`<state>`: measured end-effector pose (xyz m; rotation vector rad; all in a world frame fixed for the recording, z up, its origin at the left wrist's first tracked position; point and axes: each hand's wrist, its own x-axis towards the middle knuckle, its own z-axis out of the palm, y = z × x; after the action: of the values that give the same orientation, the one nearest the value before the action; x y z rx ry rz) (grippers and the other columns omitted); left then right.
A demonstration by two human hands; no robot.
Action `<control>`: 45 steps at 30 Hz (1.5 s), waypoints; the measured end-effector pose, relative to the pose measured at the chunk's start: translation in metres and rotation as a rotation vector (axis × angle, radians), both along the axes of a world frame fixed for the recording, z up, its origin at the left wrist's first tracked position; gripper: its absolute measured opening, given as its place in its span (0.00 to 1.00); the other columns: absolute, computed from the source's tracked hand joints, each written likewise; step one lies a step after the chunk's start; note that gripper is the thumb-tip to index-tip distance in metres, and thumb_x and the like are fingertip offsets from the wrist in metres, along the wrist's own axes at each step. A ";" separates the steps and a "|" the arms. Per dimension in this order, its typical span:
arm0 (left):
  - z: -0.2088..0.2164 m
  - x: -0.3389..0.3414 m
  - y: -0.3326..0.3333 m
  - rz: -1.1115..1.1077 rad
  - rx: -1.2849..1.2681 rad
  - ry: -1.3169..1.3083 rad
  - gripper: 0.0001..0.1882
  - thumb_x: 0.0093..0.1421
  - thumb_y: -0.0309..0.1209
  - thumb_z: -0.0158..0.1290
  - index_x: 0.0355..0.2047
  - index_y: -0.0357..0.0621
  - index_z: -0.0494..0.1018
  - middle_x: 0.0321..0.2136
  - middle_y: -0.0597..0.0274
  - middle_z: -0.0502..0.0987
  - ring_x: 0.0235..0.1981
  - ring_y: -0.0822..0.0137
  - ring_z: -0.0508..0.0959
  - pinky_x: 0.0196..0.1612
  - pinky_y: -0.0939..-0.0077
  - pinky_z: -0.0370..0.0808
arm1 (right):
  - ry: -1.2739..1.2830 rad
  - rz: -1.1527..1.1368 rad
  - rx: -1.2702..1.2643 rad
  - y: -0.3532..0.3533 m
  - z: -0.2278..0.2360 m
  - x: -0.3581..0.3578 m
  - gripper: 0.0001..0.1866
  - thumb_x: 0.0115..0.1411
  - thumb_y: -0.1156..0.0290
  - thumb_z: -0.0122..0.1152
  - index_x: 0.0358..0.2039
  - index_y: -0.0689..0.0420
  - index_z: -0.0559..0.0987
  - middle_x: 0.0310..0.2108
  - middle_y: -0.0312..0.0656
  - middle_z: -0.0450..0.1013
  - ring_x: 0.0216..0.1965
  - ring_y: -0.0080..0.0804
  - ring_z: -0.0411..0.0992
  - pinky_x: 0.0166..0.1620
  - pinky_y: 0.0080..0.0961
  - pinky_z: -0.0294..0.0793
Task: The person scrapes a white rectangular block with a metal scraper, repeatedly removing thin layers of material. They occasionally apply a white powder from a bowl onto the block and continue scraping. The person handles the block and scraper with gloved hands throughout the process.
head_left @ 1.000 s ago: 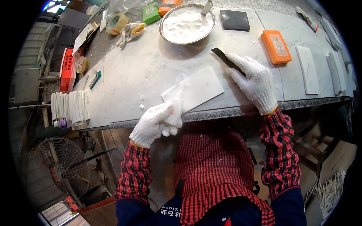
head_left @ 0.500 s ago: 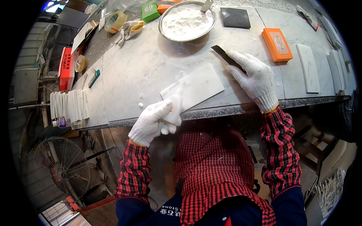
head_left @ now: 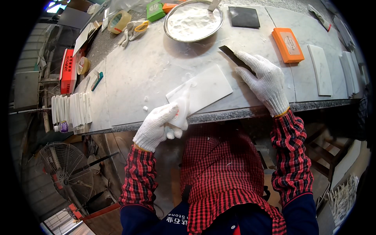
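My left hand (head_left: 154, 124), in a white knit glove, is closed around a whitish translucent squeeze bottle (head_left: 181, 111). The bottle's narrow end is over the near left end of a white rectangular marble tile (head_left: 209, 89), which lies slanted by the bench's front edge. A small whitish patch shows on the tile near the bottle's tip. To the tile's right, my gloved right hand (head_left: 266, 80) pinches a thin flat black sheet (head_left: 232, 56) between thumb and fingers. The sheet is tilted above the bench, apart from the tile. Its lower part is hidden by the hand.
A metal bowl of white powder (head_left: 194, 23) stands at the back, with a black square sheet (head_left: 244, 17) beside it. Right are an orange hand pad (head_left: 288, 45) and a marble strip (head_left: 319, 70). Left are stacked white tiles (head_left: 72, 110), a teal cutter (head_left: 97, 81) and spare gloves (head_left: 131, 31).
Both hands keep nearly the same place and hold the same things. The whole view has shifted very slightly.
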<state>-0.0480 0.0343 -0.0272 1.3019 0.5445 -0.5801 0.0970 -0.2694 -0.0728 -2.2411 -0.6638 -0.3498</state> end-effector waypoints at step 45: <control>-0.001 -0.001 -0.001 -0.025 -0.015 -0.046 0.25 0.79 0.46 0.45 0.50 0.31 0.76 0.28 0.51 0.82 0.18 0.73 0.78 0.16 0.85 0.69 | 0.050 -0.011 -0.014 0.000 0.003 -0.001 0.22 0.63 0.62 0.72 0.57 0.51 0.84 0.41 0.47 0.82 0.39 0.46 0.82 0.42 0.36 0.81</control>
<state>-0.0490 0.0336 -0.0286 1.3065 0.4852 -0.5726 0.0960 -0.2693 -0.0695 -2.2597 -0.6292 -0.2940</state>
